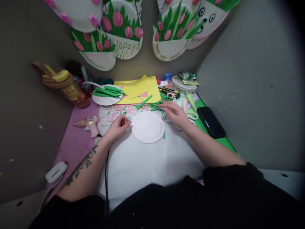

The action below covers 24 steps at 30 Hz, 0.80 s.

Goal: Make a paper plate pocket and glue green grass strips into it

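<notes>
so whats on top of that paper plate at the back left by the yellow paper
Green paper strips lie piled across the paper plate. Its near rim shows bare; the part of the plate beneath the strips is covered.

Tabletop (78,143) pink at left, white sheet (143,165) across the middle, green strip (224,141) at right. On the white sheet, frame centre: blank paper plate (147,126). Left of it a glue gun (91,123). Upper centre: yellow paper (143,89), second plate (106,97) stacked with green strips. Black phone (211,121) at right, white device (56,171) lower left.
</notes>
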Motion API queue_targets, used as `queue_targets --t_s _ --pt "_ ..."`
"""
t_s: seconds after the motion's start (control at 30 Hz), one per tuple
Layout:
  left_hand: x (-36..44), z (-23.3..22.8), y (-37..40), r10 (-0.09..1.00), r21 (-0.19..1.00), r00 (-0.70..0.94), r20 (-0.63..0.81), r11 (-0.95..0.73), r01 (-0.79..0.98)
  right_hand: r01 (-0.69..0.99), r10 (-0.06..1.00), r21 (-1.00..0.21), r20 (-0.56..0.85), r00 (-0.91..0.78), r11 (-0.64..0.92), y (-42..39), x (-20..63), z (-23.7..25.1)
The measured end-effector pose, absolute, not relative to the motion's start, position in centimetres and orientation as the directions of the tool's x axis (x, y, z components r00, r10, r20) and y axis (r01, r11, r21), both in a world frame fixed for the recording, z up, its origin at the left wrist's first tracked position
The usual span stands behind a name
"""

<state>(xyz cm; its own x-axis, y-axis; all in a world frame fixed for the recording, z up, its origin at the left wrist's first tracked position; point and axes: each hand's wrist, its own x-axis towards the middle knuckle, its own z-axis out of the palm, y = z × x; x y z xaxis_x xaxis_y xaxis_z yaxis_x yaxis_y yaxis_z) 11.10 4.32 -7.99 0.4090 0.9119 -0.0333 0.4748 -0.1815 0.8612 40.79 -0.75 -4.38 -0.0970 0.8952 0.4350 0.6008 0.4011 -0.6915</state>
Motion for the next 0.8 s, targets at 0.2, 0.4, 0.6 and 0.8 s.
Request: queue_targets --t_s 0.2,0.4,0.6,0.8 --pt "13.7 -5.4 2.1 0.623 0.59 0.77 0.139 -0.676 0.441 0.576 0.877 -0.789 0.415 0.242 0.215 -3.8 45.2 -4.9" --pt "19.3 -4.2 0.6 0.458 0.397 0.888 -0.047 -0.807 0.437 0.669 0.874 -0.687 0.472 0.113 0.285 -4.5 44.8 -7.4" --pt "21.5 -4.4 1.0 0.446 0.327 0.89 -0.1 -0.83 0.453 0.803 0.903 -0.443 0.343 -0.26 0.399 -4.1 44.2 -8.6" --pt "22.2 -4.0 1.1 0.445 0.294 0.881 -0.159 -0.831 0.473 0.824 0.923 -0.418 0.209 -0.324 0.383 -3.6 43.8 -9.2"
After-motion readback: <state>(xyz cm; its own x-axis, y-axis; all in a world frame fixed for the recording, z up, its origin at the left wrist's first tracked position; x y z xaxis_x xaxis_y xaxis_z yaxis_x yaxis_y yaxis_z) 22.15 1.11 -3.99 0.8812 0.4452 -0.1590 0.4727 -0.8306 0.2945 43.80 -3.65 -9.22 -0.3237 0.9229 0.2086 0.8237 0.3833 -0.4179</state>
